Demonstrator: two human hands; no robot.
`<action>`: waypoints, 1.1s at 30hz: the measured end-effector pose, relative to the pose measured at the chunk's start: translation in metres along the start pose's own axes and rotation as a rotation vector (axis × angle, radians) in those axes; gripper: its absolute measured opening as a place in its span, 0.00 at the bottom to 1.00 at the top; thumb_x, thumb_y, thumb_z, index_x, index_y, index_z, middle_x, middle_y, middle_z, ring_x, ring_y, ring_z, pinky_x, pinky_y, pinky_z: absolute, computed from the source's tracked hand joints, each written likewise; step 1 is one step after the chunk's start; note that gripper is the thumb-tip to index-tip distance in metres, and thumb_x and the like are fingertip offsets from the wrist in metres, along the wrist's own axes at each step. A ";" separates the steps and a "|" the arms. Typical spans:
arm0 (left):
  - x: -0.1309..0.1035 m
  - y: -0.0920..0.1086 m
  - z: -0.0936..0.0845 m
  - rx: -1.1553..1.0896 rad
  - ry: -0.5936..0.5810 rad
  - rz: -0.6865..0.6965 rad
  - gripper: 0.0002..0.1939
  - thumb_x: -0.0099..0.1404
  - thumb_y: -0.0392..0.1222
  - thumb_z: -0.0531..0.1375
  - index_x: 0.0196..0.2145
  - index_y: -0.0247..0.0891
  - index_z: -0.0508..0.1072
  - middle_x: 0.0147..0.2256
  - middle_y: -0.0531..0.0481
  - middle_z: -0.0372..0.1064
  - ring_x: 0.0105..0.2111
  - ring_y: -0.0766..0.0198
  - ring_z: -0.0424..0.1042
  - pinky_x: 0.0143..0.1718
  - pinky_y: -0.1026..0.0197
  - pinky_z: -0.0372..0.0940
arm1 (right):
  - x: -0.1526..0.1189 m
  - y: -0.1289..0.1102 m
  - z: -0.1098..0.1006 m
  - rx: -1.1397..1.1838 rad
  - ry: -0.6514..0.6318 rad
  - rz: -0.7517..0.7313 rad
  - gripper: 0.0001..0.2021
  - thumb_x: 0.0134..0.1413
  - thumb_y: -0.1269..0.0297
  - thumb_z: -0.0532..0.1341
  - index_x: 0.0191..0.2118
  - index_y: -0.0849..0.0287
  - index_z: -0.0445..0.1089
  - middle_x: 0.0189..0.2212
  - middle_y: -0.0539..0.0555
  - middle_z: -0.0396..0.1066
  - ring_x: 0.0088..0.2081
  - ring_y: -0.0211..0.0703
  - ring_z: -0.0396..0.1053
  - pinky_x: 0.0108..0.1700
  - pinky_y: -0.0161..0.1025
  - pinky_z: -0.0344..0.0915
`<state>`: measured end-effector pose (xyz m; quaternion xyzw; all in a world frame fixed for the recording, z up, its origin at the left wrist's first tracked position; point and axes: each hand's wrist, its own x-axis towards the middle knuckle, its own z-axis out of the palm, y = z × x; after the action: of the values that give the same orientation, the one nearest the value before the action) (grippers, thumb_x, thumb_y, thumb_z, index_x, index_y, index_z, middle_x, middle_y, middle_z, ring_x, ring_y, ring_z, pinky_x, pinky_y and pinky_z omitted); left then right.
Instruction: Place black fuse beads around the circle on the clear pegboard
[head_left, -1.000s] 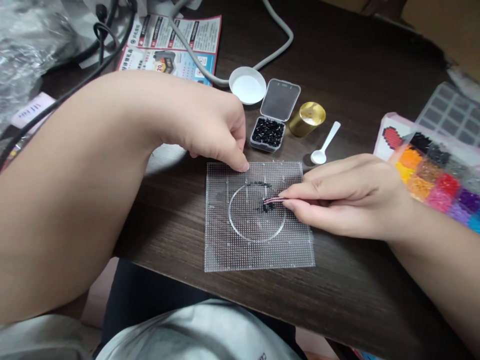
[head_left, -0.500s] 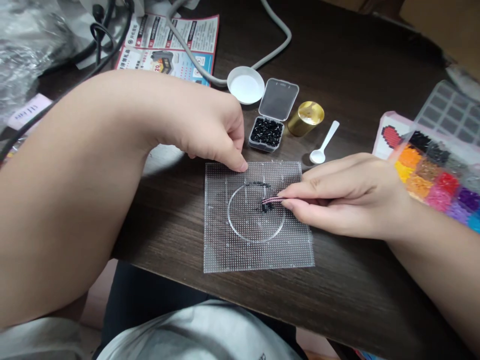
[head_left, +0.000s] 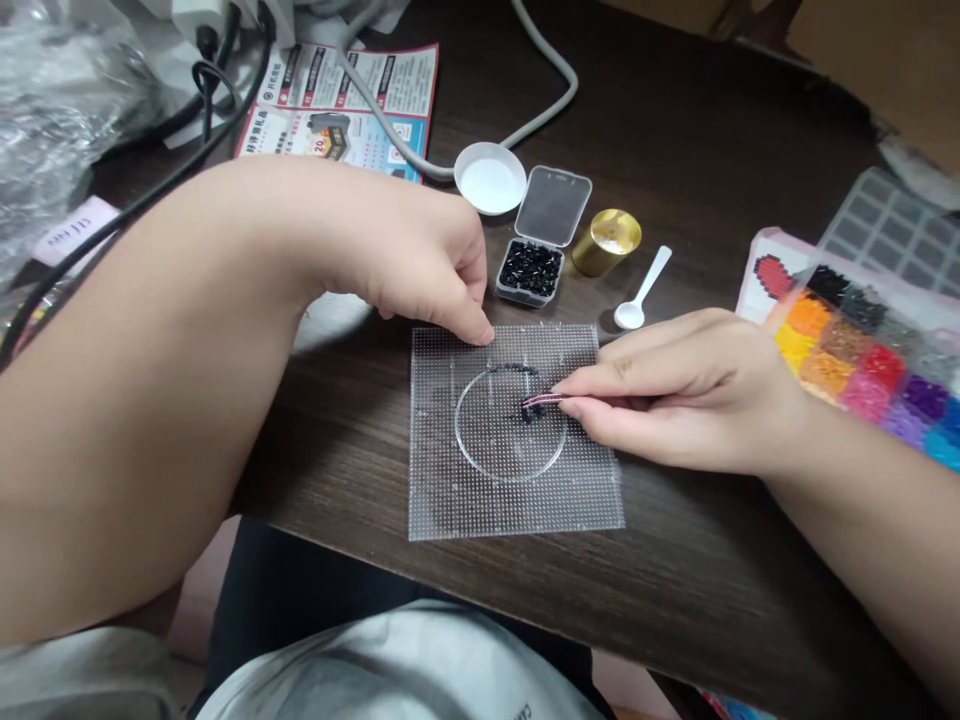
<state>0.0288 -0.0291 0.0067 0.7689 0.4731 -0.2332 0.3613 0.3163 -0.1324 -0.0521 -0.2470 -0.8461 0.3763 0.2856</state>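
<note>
A clear square pegboard [head_left: 442,500] with a white ring on it lies on the table in front of me. Along its far edge, the thumb of my left hand [head_left: 427,255] presses on the board, the other fingers curled and partly hidden. Between the thumb and fingers of my right hand [head_left: 675,395] are pinched thin pinkish tweezers [head_left: 546,399]. Their tips are at a small cluster of black beads [head_left: 529,413] inside the ring. A short row of black beads [head_left: 514,368] sits at the ring's top. Whether the tips hold a bead, I cannot tell.
Behind the board stand an open clear box of black beads [head_left: 531,270], a white dish [head_left: 490,178], a gold cup [head_left: 606,242] and a white spoon [head_left: 643,292]. At right lies a tray of coloured beads [head_left: 862,355]. Cables [head_left: 551,105], a printed leaflet [head_left: 360,90] and plastic wrap [head_left: 67,100] fill the back left.
The view has shifted slightly. Both hands keep their places on and over the pegboard, with the tweezers still at the black bead cluster.
</note>
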 end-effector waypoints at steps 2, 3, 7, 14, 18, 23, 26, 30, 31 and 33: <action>0.000 0.000 0.000 -0.013 -0.006 0.009 0.19 0.69 0.63 0.77 0.32 0.47 0.87 0.25 0.48 0.73 0.26 0.56 0.64 0.30 0.50 0.58 | 0.000 0.000 0.000 0.000 0.000 -0.003 0.10 0.78 0.73 0.76 0.51 0.52 0.97 0.25 0.45 0.79 0.21 0.31 0.68 0.24 0.33 0.61; -0.001 0.000 0.000 -0.019 -0.004 0.022 0.19 0.70 0.63 0.76 0.32 0.47 0.87 0.26 0.48 0.72 0.26 0.56 0.64 0.31 0.50 0.58 | 0.000 0.000 0.001 -0.003 0.000 -0.002 0.10 0.79 0.73 0.76 0.51 0.52 0.97 0.26 0.45 0.79 0.21 0.31 0.68 0.24 0.33 0.62; -0.001 -0.002 -0.001 -0.019 -0.006 0.023 0.18 0.70 0.61 0.76 0.33 0.46 0.88 0.26 0.47 0.73 0.27 0.55 0.65 0.31 0.49 0.58 | 0.000 -0.001 0.001 0.012 0.006 0.000 0.10 0.79 0.74 0.76 0.51 0.53 0.97 0.25 0.45 0.79 0.21 0.31 0.70 0.25 0.32 0.63; 0.011 -0.005 0.002 0.021 0.008 -0.005 0.22 0.66 0.69 0.76 0.28 0.50 0.87 0.26 0.45 0.79 0.25 0.53 0.71 0.32 0.47 0.61 | 0.003 -0.010 0.008 -0.025 0.122 0.128 0.09 0.78 0.72 0.78 0.50 0.52 0.98 0.31 0.51 0.90 0.26 0.41 0.84 0.28 0.36 0.78; 0.008 0.006 0.003 0.057 0.040 -0.036 0.20 0.67 0.65 0.76 0.27 0.50 0.86 0.25 0.46 0.81 0.23 0.55 0.70 0.31 0.47 0.60 | 0.011 -0.016 0.016 -0.128 0.160 0.152 0.10 0.79 0.73 0.76 0.48 0.54 0.98 0.30 0.51 0.89 0.23 0.38 0.80 0.26 0.34 0.75; -0.005 0.018 0.001 0.126 0.076 -0.015 0.21 0.72 0.60 0.72 0.24 0.49 0.84 0.21 0.53 0.77 0.22 0.57 0.71 0.26 0.50 0.62 | 0.011 -0.017 0.017 -0.193 0.137 0.127 0.11 0.80 0.75 0.74 0.47 0.55 0.96 0.32 0.51 0.91 0.29 0.43 0.88 0.30 0.35 0.80; -0.007 0.018 0.001 0.124 0.100 0.001 0.19 0.71 0.58 0.71 0.24 0.49 0.84 0.20 0.54 0.77 0.21 0.58 0.73 0.23 0.50 0.60 | 0.009 -0.015 0.015 -0.206 0.115 0.107 0.09 0.81 0.76 0.74 0.51 0.58 0.95 0.34 0.53 0.93 0.30 0.44 0.90 0.29 0.35 0.80; -0.005 0.014 0.003 0.131 0.113 0.015 0.20 0.67 0.60 0.71 0.22 0.49 0.82 0.19 0.54 0.77 0.19 0.58 0.72 0.21 0.51 0.60 | 0.008 -0.013 0.016 -0.219 0.117 0.098 0.09 0.80 0.77 0.74 0.49 0.58 0.94 0.35 0.54 0.93 0.30 0.44 0.90 0.28 0.36 0.80; -0.004 0.013 0.003 0.133 0.114 0.018 0.20 0.67 0.60 0.71 0.22 0.48 0.82 0.19 0.54 0.76 0.19 0.58 0.72 0.22 0.50 0.60 | 0.009 -0.013 0.016 -0.224 0.121 0.094 0.09 0.81 0.77 0.74 0.49 0.58 0.94 0.35 0.54 0.93 0.29 0.44 0.90 0.28 0.36 0.80; -0.004 0.013 0.003 0.132 0.112 0.026 0.21 0.68 0.60 0.72 0.22 0.48 0.82 0.18 0.54 0.76 0.19 0.59 0.71 0.22 0.50 0.60 | 0.009 -0.013 0.017 -0.234 0.122 0.089 0.09 0.81 0.76 0.74 0.50 0.58 0.94 0.34 0.53 0.93 0.28 0.43 0.89 0.28 0.36 0.80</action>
<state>0.0387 -0.0369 0.0118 0.8091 0.4661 -0.2157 0.2858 0.2956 -0.1427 -0.0489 -0.3384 -0.8533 0.2717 0.2890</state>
